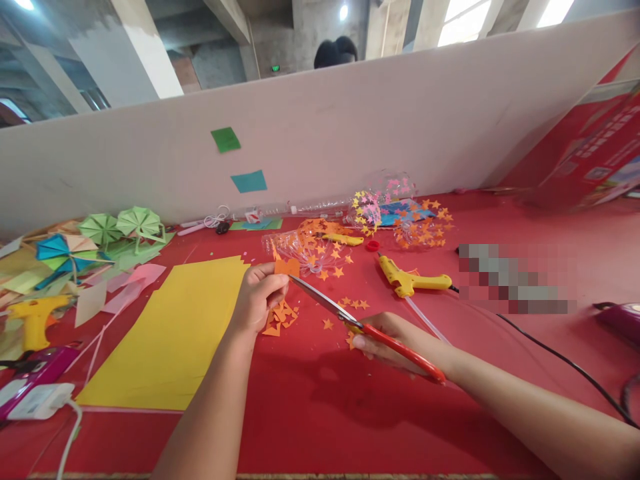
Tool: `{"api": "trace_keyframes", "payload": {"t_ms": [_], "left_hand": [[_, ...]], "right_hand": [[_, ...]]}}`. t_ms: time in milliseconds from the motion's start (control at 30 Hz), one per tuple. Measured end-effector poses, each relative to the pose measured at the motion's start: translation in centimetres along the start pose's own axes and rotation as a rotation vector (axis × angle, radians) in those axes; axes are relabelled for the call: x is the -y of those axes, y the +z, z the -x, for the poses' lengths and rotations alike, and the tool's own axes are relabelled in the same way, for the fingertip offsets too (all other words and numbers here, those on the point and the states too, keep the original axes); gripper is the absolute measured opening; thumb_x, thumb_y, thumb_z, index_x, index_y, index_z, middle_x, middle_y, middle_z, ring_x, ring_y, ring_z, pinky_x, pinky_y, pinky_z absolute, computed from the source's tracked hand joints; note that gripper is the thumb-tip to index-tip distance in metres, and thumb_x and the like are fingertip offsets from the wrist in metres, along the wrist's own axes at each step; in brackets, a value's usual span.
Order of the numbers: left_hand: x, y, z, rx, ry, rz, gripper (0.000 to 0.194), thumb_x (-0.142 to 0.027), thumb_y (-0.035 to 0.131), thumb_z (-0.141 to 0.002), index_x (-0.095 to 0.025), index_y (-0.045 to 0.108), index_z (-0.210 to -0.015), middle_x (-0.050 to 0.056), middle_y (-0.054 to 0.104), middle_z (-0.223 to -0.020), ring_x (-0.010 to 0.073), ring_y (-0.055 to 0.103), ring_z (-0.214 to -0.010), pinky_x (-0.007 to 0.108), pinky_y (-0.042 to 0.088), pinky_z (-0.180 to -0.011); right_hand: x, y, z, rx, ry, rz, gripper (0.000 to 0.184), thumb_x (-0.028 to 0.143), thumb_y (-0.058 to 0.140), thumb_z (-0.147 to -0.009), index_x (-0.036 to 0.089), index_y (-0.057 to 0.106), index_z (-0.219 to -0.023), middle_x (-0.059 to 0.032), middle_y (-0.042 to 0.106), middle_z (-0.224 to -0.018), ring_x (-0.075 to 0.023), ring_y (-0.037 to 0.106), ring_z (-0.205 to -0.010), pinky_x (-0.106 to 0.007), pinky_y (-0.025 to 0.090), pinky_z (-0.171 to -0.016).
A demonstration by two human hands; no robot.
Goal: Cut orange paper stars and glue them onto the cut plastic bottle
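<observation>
Between thumb and fingers, my left hand (pixel 260 293) pinches a small piece of orange paper (pixel 287 267). My right hand (pixel 395 340) grips red-handled scissors (pixel 400 350), whose blade tips reach the edge of that paper. The blades look nearly closed. Below my left hand lies a little heap of orange paper scraps (pixel 281 318). Several cut orange stars (pixel 328 325) are scattered on the red table around the scissors. Behind them, a clear plastic bottle piece (pixel 310 253) has orange stars fixed to its strips.
Yellow paper sheets (pixel 165 333) lie at left, near folded paper umbrellas (pixel 139 222) and another yellow glue gun (pixel 36 320). At right, a yellow glue gun (pixel 413 277) trails a black cord. A yellow cutter (pixel 345 239) lies behind. A white partition (pixel 310 147) borders the back.
</observation>
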State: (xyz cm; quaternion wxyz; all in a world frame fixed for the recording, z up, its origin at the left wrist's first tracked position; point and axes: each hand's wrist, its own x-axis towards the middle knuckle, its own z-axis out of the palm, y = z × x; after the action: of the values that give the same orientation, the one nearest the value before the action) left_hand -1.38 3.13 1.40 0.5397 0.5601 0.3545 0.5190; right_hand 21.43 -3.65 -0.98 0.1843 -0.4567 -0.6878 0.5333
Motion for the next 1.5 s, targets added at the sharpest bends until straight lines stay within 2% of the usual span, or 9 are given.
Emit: {"api": "trace_keyframes", "payload": {"t_ms": [200, 367, 600, 700, 867, 1267, 1500], "left_hand": [[0.33, -0.10, -0.10, -0.035, 0.061, -0.001, 0.023, -0.023, 0.057, -0.068, -0.017, 0.052, -0.046, -0.006, 0.037, -0.036, 0.0043, 0.026, -0.032, 0.022, 0.017, -0.039], [0.17, 0.28, 0.09, -0.063, 0.040, -0.072, 0.022, -0.028, 0.059, -0.067, -0.017, 0.055, -0.049, -0.005, 0.041, -0.037, 0.0051, 0.030, -0.032, 0.021, 0.017, -0.036], [0.68, 0.10, 0.07, -0.051, 0.039, -0.125, 0.023, -0.034, 0.062, -0.071, -0.017, 0.060, -0.055, -0.005, 0.042, -0.037, 0.0055, 0.031, -0.033, 0.020, 0.019, -0.035], [0.91, 0.04, 0.08, -0.035, 0.054, -0.122, 0.024, -0.036, 0.063, -0.074, -0.017, 0.062, -0.059, -0.004, 0.044, -0.039, 0.0058, 0.033, -0.034, 0.020, 0.022, -0.036], [0.72, 0.34, 0.23, -0.045, 0.048, -0.129, 0.026, -0.038, 0.062, -0.076, -0.017, 0.061, -0.060, -0.004, 0.045, -0.040, 0.0061, 0.035, -0.035, 0.020, 0.022, -0.035], [0.98, 0.43, -0.01, -0.075, 0.025, -0.050, 0.027, -0.038, 0.055, -0.081, -0.018, 0.060, -0.063, -0.002, 0.049, -0.045, 0.0079, 0.039, -0.039, 0.020, 0.025, -0.036], [0.80, 0.80, 0.32, -0.010, -0.003, -0.017, 0.027, -0.037, 0.058, -0.081, -0.017, 0.060, -0.063, -0.003, 0.049, -0.044, 0.0070, 0.040, -0.039, 0.019, 0.026, -0.037]], "right_hand": [[-0.05, 0.24, -0.05, -0.022, 0.007, -0.041, 0.050, 0.064, 0.057, -0.079, 0.020, 0.041, -0.062, 0.0086, 0.032, -0.050, -0.0060, 0.031, -0.042, -0.019, 0.023, -0.038], [-0.38, 0.28, 0.17, 0.021, 0.000, -0.085, 0.048, 0.063, 0.055, -0.081, 0.019, 0.045, -0.067, 0.0093, 0.034, -0.045, -0.0065, 0.033, -0.039, -0.019, 0.026, -0.039], [0.14, 0.45, 0.34, 0.009, -0.014, -0.058, 0.056, 0.074, 0.048, -0.079, 0.020, 0.044, -0.066, 0.0103, 0.030, -0.044, -0.0066, 0.030, -0.038, -0.020, 0.022, -0.040], [0.39, 0.40, 0.35, -0.006, -0.029, -0.046, 0.055, 0.073, 0.049, -0.078, 0.020, 0.042, -0.065, 0.0100, 0.028, -0.046, -0.0065, 0.029, -0.040, -0.021, 0.020, -0.041], [0.30, 0.37, 0.36, -0.008, -0.028, -0.039, 0.052, 0.068, 0.052, -0.081, 0.020, 0.041, -0.064, 0.0092, 0.030, -0.047, -0.0070, 0.030, -0.042, -0.022, 0.021, -0.043], [0.09, 0.49, 0.23, -0.031, -0.040, -0.013, 0.057, 0.076, 0.046, -0.079, 0.020, 0.042, -0.069, 0.0083, 0.030, -0.052, -0.0074, 0.030, -0.045, -0.022, 0.020, -0.043], [0.05, 0.52, 0.23, -0.058, -0.022, -0.008, 0.060, 0.080, 0.043, -0.076, 0.020, 0.043, -0.069, 0.0078, 0.029, -0.053, -0.0078, 0.031, -0.045, -0.023, 0.020, -0.043]]}}
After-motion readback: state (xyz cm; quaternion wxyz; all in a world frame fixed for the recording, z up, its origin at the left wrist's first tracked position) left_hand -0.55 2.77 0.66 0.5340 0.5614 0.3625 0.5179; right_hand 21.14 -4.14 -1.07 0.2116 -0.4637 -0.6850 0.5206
